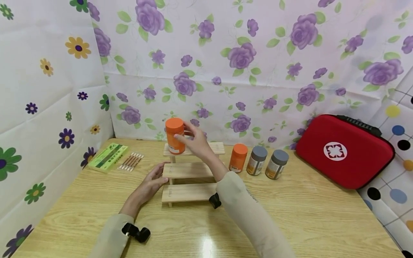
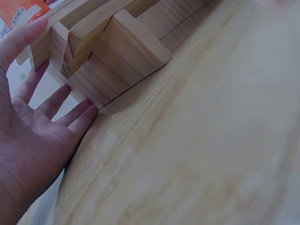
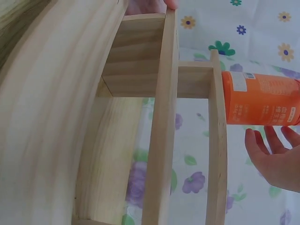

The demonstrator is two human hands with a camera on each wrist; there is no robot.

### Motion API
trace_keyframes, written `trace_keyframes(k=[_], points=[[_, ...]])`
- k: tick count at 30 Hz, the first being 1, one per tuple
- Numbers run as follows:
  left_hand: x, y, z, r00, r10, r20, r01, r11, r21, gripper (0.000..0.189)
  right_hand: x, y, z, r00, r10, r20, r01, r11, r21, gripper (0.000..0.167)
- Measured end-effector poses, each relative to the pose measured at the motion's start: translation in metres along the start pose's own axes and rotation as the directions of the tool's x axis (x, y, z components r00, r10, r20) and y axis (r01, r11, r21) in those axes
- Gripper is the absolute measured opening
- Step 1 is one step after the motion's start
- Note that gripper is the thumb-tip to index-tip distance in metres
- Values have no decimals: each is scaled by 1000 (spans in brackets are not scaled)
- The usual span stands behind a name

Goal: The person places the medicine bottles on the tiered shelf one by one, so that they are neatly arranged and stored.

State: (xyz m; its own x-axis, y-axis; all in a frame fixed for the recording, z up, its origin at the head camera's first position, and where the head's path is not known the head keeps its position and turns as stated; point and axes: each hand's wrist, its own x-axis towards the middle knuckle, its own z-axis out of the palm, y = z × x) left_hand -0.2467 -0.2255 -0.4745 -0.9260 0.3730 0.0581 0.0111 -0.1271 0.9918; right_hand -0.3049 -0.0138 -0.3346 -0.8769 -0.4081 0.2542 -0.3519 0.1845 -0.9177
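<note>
sleeves [image 1: 250, 216] lie nearest, left hand [image 1: 150, 185] spread at edge of rack [image 1: 190, 170], right hand [image 1: 196, 142] pinching orange bottle [image 1: 174, 143].

My head view comes through bright and even, with one white glare [image 1: 207, 246] on the table [image 1: 322, 222] toward its near edge and only soft shadows beneath the wooden rack [image 1: 190, 170]. My left wrist view is dimmer and bluish; the table's grain smears into softness there, while my left fingers [image 2: 56, 100] look fairly crisp. My right wrist view is dull too, and the rack's nearest board [image 3: 51, 112] swells into a curve, warped by the lens.
</note>
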Motion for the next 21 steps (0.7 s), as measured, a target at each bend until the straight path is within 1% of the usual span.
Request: trace_keyframes(k=[5, 10, 13, 18, 21], points=[[1, -1, -2, 1000, 13, 10, -13, 1000, -5, 71, -9, 2, -9, 999, 36, -25, -36, 999, 21, 61], [2, -3, -2, 1000, 15, 4, -15, 1000, -17, 73, -23, 5, -29, 997, 44, -69, -42, 999, 17, 58], [2, -5, 0, 1000, 7, 4, -7, 1000, -22, 74, -36, 12, -47, 995, 33, -94, -33, 999, -5, 56], [0, -6, 0, 1000, -3, -2, 2, 1000, -16, 75, -59, 24, -84, 992, 14, -128, -21, 998, -53, 53], [1, -4, -1, 1000, 4, -9, -4, 1000, -17, 75, -67, 29, -106, 986, 30, -162, -39, 998, -55, 53]])
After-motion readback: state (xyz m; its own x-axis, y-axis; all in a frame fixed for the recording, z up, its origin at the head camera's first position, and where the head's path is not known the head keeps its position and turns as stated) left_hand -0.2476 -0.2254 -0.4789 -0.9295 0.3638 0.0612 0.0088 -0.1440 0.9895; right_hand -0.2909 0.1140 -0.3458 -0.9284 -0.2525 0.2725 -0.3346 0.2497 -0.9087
